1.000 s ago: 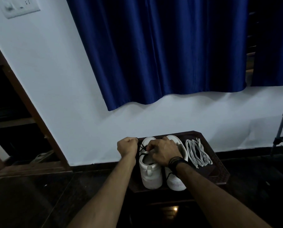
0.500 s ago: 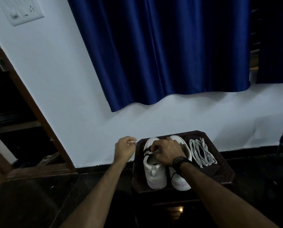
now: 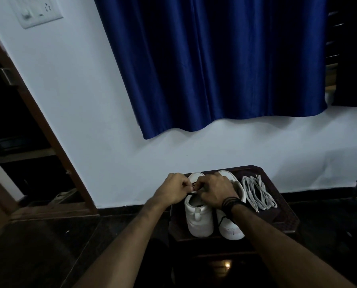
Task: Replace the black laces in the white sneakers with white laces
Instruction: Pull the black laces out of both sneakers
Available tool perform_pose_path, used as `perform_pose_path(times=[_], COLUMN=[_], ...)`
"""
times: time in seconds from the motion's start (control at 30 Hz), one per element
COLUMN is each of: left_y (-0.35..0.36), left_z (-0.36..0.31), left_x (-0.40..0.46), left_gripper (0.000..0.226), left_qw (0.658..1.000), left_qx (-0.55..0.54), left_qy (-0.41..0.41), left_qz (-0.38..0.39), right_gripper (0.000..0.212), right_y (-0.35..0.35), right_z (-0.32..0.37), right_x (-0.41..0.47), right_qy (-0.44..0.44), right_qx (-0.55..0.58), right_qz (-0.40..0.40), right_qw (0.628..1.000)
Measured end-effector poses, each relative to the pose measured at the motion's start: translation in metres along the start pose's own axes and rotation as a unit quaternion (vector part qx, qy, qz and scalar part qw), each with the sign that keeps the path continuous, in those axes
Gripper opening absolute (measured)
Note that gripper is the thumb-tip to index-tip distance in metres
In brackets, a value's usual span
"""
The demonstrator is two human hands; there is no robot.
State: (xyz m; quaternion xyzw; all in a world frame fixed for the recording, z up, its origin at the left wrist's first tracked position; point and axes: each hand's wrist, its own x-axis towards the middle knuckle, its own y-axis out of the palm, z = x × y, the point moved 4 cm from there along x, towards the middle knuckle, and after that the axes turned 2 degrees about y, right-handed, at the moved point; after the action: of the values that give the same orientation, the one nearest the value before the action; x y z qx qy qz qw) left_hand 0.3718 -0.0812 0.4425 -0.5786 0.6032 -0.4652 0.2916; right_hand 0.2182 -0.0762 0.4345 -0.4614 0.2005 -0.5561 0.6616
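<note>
Left hand point(image 3: 174, 189) moved back over left sneaker point(image 3: 198, 215); both it and right hand point(image 3: 216, 190) pinching black lace point(image 3: 192, 192).

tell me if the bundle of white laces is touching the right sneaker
Apart. The head view shows a strip of dark table between the white laces and the right sneaker.

Small dark wooden table point(image 3: 285, 217) against wall: two white sneakers point(image 3: 199, 220) side by side, loose white laces point(image 3: 257, 194) just right.
</note>
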Motion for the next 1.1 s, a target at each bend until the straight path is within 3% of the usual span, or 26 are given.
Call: perform_pose_path(times=[0.13,0.27,0.37,0.47,0.57,0.67,0.8,0.87,0.97,1.03,1.1], left_y=[-0.004,-0.037,-0.04,-0.023,0.002,0.012,0.003,-0.013,-0.043,-0.05,-0.047], left_z=[-0.004,0.027,0.044,0.039,0.018,0.005,0.01,0.014,0.028,0.042,0.05], left_x=[-0.002,-0.003,-0.011,-0.011,-0.005,-0.003,-0.001,-0.001,-0.011,-0.019,-0.026], left_gripper=[0.014,0.026,0.026,0.027,0.032,0.022,0.016,0.019,0.022,0.026,0.027], left_qw=[0.992,0.952,0.944,0.981,0.997,0.999,0.998,0.989,0.934,0.891,0.875], left_qx=[0.101,-0.012,0.036,0.017,-0.074,-0.016,0.047,0.033,-0.062,-0.123,-0.133], left_qy=[-0.027,-0.2,-0.274,-0.135,0.006,0.028,0.007,-0.032,-0.168,-0.264,-0.315], left_qz=[-0.066,-0.233,-0.178,-0.138,0.003,0.039,-0.035,-0.141,-0.309,-0.349,-0.342], right_gripper=[0.02,0.022,0.023,0.023,0.022,0.02,0.022,0.022,0.024,0.026,0.026], right_y=[-0.001,0.0,-0.001,-0.001,-0.001,0.001,0.0,0.001,0.004,0.005,0.006], right_z=[0.001,0.001,0.002,0.003,0.003,0.002,0.001,0.001,0.0,-0.002,-0.003], right_x=[-0.001,-0.001,0.0,0.0,0.0,-0.001,-0.001,0.0,0.001,0.001,0.002], right_qy=[0.0,-0.003,-0.002,-0.004,-0.004,-0.003,0.003,0.008,0.02,0.03,0.035], right_qx=[-0.011,-0.012,-0.009,-0.012,-0.013,-0.017,-0.017,-0.022,-0.02,-0.01,-0.003], right_qz=[-0.008,-0.012,-0.011,-0.011,-0.015,-0.012,-0.012,-0.011,-0.005,-0.009,-0.01], right_qw=[1.0,1.0,1.0,1.0,1.0,1.0,1.0,1.0,1.0,0.999,0.999])
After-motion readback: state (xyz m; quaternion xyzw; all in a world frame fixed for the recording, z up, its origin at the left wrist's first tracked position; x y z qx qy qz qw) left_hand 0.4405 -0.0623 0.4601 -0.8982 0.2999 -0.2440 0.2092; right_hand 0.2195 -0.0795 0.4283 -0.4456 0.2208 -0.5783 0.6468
